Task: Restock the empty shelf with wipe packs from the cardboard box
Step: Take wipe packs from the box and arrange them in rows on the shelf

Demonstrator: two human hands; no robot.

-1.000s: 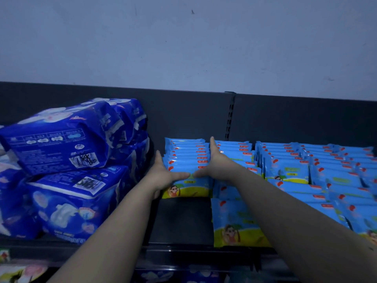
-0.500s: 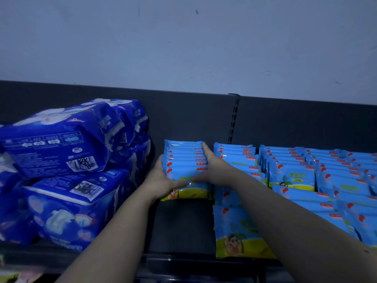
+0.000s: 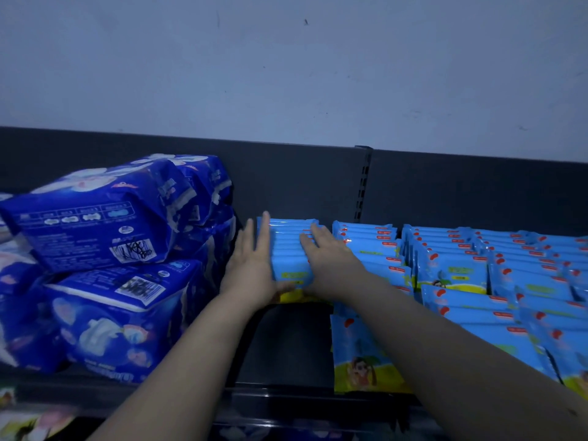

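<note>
The left hand [image 3: 253, 265] lies flat against the left side of the row of wipe packs [image 3: 288, 249], and the right hand [image 3: 329, 265] rests with straight fingers on its top. Half a second ago both clasped the front pack; now they are released and squaring the row near the back panel [image 3: 302, 179]. That batch looks placed, though bare shelf [image 3: 286, 342] remains in front. The cardboard box is out of view. No brand is legible: only red marks, a cartoon figure, and a scribbled barcode on the dark blue packs [image 3: 101, 218].
</note>
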